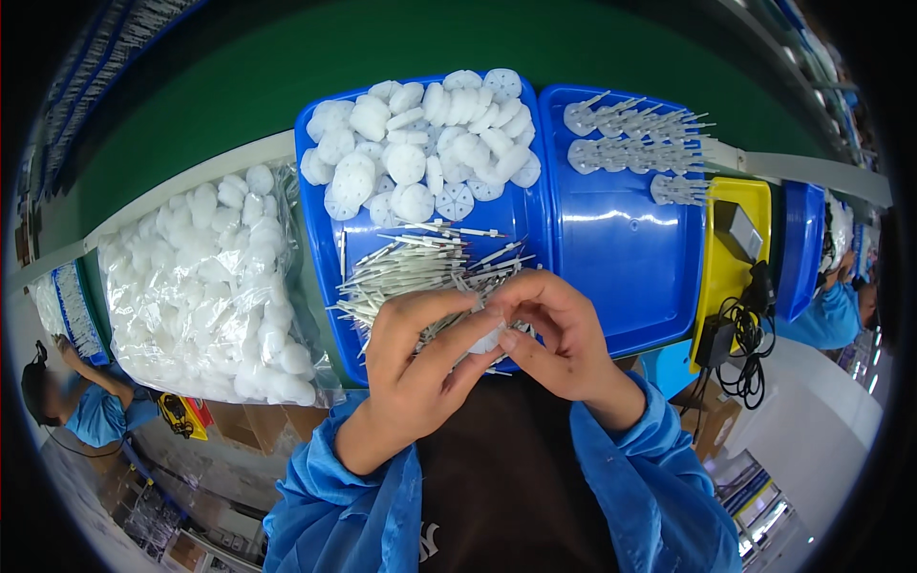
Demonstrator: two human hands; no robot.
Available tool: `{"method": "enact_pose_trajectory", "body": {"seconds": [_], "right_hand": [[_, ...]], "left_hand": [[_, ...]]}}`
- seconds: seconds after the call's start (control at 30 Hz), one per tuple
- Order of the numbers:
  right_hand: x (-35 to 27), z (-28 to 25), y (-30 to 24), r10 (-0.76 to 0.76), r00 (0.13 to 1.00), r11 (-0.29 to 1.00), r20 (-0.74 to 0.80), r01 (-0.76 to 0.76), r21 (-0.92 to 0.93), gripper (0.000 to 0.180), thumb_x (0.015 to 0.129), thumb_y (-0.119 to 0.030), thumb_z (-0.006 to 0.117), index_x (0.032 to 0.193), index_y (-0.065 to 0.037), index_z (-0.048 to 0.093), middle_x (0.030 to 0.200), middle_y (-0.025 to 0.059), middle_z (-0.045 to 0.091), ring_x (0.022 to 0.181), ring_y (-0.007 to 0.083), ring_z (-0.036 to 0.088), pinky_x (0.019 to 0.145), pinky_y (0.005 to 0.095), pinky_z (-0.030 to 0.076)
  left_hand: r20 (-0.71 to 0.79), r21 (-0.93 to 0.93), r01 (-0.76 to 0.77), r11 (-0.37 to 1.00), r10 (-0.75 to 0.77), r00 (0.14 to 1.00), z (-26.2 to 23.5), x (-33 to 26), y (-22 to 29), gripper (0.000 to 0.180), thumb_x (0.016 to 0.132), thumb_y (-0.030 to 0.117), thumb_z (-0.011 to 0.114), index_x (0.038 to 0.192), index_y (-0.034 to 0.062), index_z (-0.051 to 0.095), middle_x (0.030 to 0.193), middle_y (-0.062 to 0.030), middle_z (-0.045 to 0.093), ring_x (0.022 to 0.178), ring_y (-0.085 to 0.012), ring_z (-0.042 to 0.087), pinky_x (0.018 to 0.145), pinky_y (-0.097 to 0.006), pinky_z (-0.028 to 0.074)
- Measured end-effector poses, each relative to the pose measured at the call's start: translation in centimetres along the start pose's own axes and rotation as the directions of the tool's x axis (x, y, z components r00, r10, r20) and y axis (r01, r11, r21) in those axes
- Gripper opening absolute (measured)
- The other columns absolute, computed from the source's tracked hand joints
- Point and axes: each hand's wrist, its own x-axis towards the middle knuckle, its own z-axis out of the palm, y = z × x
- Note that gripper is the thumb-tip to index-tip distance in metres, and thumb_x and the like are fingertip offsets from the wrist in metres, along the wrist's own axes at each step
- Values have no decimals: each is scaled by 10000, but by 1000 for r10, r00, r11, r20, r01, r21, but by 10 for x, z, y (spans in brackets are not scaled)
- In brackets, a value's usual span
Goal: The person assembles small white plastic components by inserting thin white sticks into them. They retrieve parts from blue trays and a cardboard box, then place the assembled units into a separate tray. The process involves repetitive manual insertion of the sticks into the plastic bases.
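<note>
My left hand [420, 351] and my right hand [559, 334] meet over the near part of a blue tray [330, 258]. Between their pinched fingertips is a small white disc [485, 341], partly covered by the fingers. Whether a pin is also held cannot be made out. Just beyond my hands lies a loose heap of thin, pale pins [406, 272] with dark tips. White round discs with small holes [406, 164] are piled in the far half of the same tray.
Beside it, a second blue tray [626, 258] holds rows of discs with pins [635, 153]. A clear bag of white discs [205, 286] lies left. On the right, a yellow tray [726, 215] carries a grey box [738, 232] and black cables [750, 334]. Other people sit at both sides.
</note>
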Motion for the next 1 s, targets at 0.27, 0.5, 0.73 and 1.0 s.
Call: {"method": "enact_pose_trajectory", "body": {"seconds": [0.27,0.5,0.73,1.0], "right_hand": [[-8,-8,-1,39,999,971,-5,-39,-236,256,961,-9,779,1209,-3,717,1080,80,767,1005,130,749,912,311,603],[19,-33,-16,-205,942,240,267,313,-919,188,846,-63,782,1031,-93,781,1030,45,760,944,179,756,795,321,588],[67,-25,-12,-3,819,-250,574,555,-793,85,816,-163,694,887,-119,686,899,11,631,892,203,619,822,353,507],[45,-25,-41,-231,909,236,347,399,-886,150,793,-43,809,929,-79,755,864,37,715,887,206,711,824,356,545]], "left_hand": [[94,-15,11,1000,-9,995,-3,-11,2,513,756,77,933,1255,74,813,1224,-92,740,1006,-277,723,840,-388,592],[129,-287,-3,958,42,991,-9,-25,-6,401,838,107,914,1235,124,863,1232,-100,726,1013,-240,728,818,-334,589],[270,-468,509,723,-431,861,-25,-26,-11,332,1004,0,758,1335,-1,783,1164,-103,676,949,-155,681,807,-274,550],[221,-550,561,619,-541,812,-25,-23,-18,416,1064,-49,642,1477,-6,664,1263,-111,705,1154,-170,715,941,-289,614]]}}
